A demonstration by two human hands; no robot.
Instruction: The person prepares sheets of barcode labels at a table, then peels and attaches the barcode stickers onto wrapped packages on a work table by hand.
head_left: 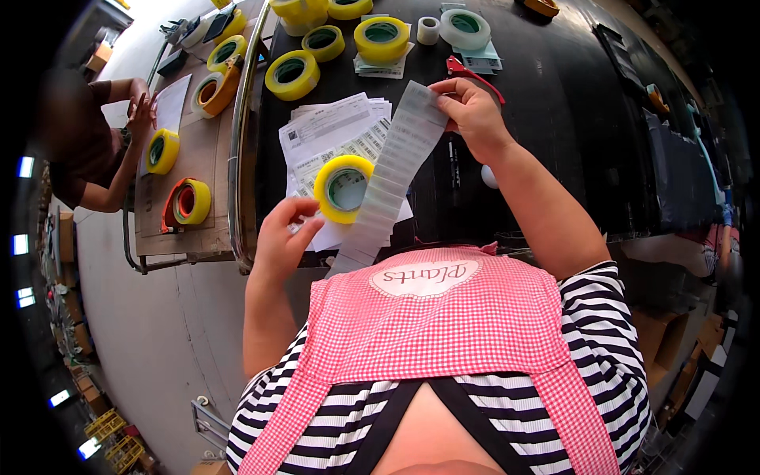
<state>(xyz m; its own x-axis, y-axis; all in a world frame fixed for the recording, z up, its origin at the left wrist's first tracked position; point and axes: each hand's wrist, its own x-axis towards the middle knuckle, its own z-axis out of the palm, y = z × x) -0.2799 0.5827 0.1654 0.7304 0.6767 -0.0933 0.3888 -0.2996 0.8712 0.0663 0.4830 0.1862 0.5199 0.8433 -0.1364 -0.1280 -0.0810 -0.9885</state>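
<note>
Just above the pink checked apron (427, 317), a long strip (392, 170) of white labels, hanging slantwise over the near table (554, 95) edge, lower end loose at the apron's top.

To its left, the left hand (279, 241), raised, fingers curled, thumb and forefinger drawn together just beside the strip's lower part. Cannot tell whether pinching a peeled label, the strip's edge or nothing.

Behind the strip's middle, a yellow tape roll (324, 186) lying flat on a spread of printed papers (332, 131).

Farther up, the right hand (475, 115), pinching the strip's top corner between thumb and fingers, grip closed on it and carrying its weight.

Handling, as a judgement:
- Very light, thin and limp; bends and sways wherever unsupported.
- Glossy backing, likely slippery; labels sticky once lifted.
- Easily creased or torn at the cuts between labels.
- Best taken by the edges or the ends, one hand high and one low, kept gently taut; no squeezing across the face.

Just beyond the right hand, a red-handled cutter (463, 70) on the black table. Farther back, more yellow rolls (291, 75) and a white roll (465, 28). Far left, a wooden bench (206, 150) with more tape, and another person (79, 142) at work there, well apart.
</note>
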